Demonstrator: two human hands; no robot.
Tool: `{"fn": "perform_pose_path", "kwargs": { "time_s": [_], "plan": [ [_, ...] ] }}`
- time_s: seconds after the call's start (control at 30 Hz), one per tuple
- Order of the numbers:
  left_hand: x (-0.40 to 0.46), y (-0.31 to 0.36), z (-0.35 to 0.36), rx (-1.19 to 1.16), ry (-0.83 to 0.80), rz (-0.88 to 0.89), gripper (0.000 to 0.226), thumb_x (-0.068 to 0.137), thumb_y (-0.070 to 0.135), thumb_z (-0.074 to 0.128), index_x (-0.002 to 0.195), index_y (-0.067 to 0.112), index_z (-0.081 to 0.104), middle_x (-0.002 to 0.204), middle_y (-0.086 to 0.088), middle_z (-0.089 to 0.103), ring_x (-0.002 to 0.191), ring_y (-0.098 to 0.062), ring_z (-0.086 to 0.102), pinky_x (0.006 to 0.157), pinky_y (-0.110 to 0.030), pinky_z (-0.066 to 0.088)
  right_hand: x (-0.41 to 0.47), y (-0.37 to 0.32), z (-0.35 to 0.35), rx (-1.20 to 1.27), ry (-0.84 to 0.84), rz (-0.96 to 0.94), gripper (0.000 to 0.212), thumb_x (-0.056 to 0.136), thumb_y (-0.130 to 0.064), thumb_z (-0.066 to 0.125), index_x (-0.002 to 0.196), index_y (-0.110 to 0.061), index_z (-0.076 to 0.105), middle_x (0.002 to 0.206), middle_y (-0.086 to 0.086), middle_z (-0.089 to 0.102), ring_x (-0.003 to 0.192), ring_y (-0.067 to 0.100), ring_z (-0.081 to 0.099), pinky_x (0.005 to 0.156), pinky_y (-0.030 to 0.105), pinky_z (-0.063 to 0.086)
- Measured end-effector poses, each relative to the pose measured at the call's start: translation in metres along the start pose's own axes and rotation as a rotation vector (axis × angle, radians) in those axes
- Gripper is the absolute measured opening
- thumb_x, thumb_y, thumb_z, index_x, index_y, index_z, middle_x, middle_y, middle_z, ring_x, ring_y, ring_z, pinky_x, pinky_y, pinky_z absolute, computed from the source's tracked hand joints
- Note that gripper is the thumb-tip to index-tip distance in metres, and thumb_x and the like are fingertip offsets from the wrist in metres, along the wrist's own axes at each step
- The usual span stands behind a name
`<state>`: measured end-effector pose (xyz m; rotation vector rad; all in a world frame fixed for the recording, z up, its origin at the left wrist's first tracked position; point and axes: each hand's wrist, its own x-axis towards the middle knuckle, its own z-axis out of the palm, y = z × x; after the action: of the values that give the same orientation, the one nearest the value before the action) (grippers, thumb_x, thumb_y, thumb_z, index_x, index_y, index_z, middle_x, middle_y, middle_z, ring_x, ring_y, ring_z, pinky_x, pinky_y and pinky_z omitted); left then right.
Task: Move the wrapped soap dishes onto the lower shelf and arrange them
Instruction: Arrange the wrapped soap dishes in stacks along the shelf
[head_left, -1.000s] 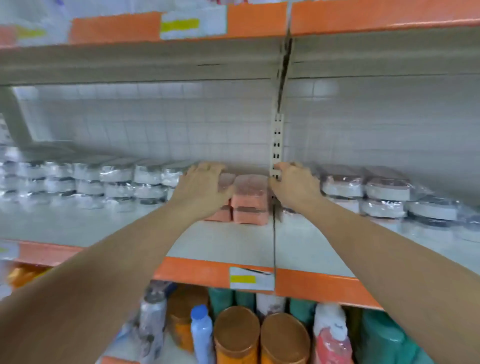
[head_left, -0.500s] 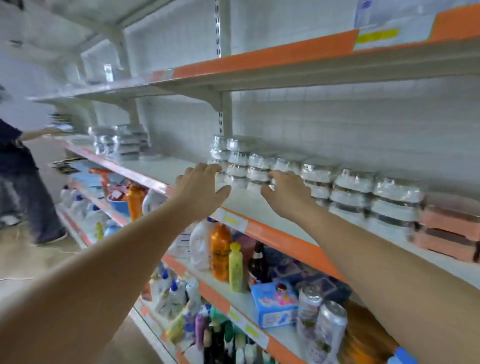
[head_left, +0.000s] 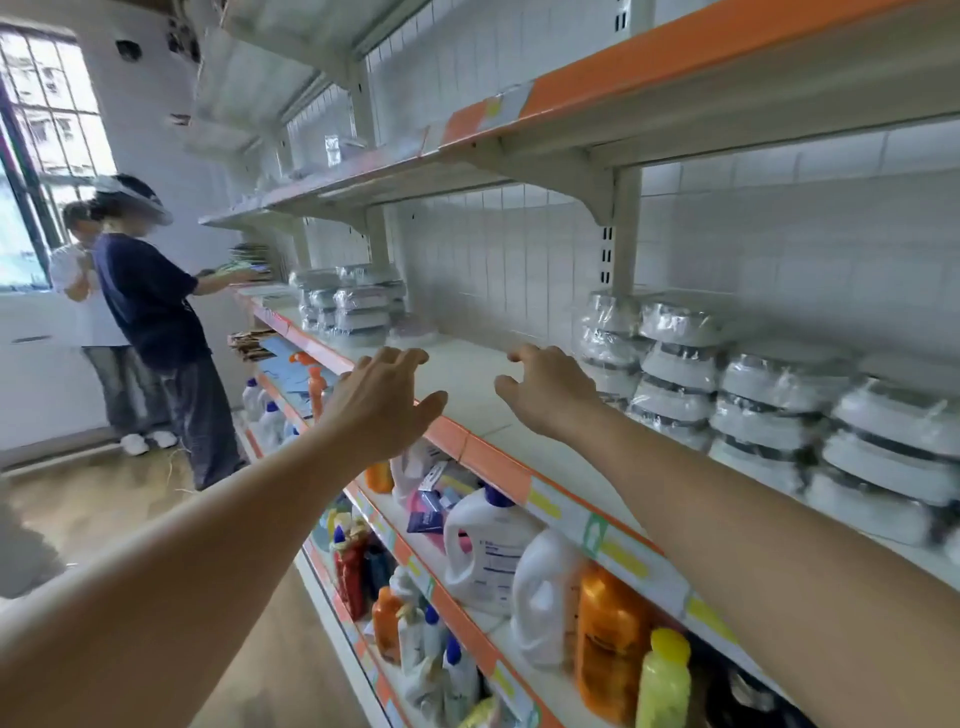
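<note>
Stacks of plastic-wrapped white soap dishes (head_left: 769, 395) stand in a row on the right of the orange-edged shelf (head_left: 498, 462). A second group of wrapped soap dishes (head_left: 358, 304) sits farther left on the same shelf. My left hand (head_left: 382, 402) hovers over the shelf's front edge with loosely spread fingers and holds nothing. My right hand (head_left: 550, 389) reaches above the bare stretch of shelf between the two groups, fingers relaxed and empty, just left of the nearest stack.
Below hang shelves packed with detergent jugs (head_left: 483, 545) and bottles (head_left: 608, 639). An upper shelf (head_left: 571, 119) juts out overhead. Two people (head_left: 150, 312) stand at the far left end of the aisle by a window.
My view has swung left along the shelf, away from the pink dishes. Both hands left the stacks and now hover over the bare shelf section.
</note>
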<state>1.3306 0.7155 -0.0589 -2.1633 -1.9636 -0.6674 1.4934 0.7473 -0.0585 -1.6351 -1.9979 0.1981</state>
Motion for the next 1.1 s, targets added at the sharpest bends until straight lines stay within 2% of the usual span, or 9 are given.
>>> {"fn": "perform_pose_path", "kwargs": {
  "time_s": [0.37,0.63,0.83,0.97,1.1],
  "plan": [
    [0.158,-0.168,0.052,0.019,-0.011,-0.035,0.057,0.092,0.043,0.048,0.141,0.018,0.035,0.147,-0.007,0.035,0.129,-0.026,0.038,0.1,-0.04,0.036,0.193,-0.077,0.124,-0.008,-0.045,-0.051,0.049,0.094,-0.032,0.044,0.14,-0.015,0.039,0.142,0.011,0.041,0.126,0.029,0.04,0.101,0.04,0.036],
    [0.291,-0.292,0.085,-0.031,-0.086,0.068,0.056,0.093,0.04,0.049,0.141,0.015,0.035,0.144,-0.01,0.037,0.129,-0.029,0.037,0.105,-0.043,0.033,0.326,-0.112,0.212,-0.05,-0.073,0.12,0.052,0.093,-0.032,0.044,0.142,-0.015,0.035,0.144,0.012,0.037,0.127,0.03,0.039,0.101,0.039,0.038],
    [0.384,-0.338,0.121,-0.047,-0.107,0.125,0.057,0.093,0.044,0.047,0.141,0.017,0.034,0.144,-0.008,0.037,0.127,-0.028,0.038,0.104,-0.042,0.034,0.414,-0.109,0.247,-0.097,-0.09,0.231,0.053,0.092,-0.034,0.046,0.142,-0.018,0.035,0.144,0.013,0.037,0.129,0.03,0.038,0.1,0.037,0.038],
    [0.438,-0.361,0.146,-0.062,-0.07,0.133,0.056,0.092,0.041,0.05,0.141,0.017,0.035,0.143,-0.009,0.035,0.129,-0.03,0.034,0.103,-0.041,0.034,0.475,-0.103,0.27,-0.111,-0.053,0.189,0.053,0.091,-0.039,0.049,0.139,-0.017,0.04,0.142,0.013,0.042,0.129,0.03,0.039,0.099,0.034,0.036],
    [0.488,-0.377,0.159,0.002,-0.043,0.159,0.06,0.092,0.041,0.049,0.144,0.018,0.028,0.147,-0.008,0.031,0.132,-0.029,0.031,0.103,-0.039,0.03,0.522,-0.097,0.3,-0.144,-0.102,0.182,0.045,0.092,-0.038,0.048,0.131,-0.016,0.048,0.137,0.015,0.044,0.127,0.032,0.041,0.099,0.035,0.037]
  ]
}}
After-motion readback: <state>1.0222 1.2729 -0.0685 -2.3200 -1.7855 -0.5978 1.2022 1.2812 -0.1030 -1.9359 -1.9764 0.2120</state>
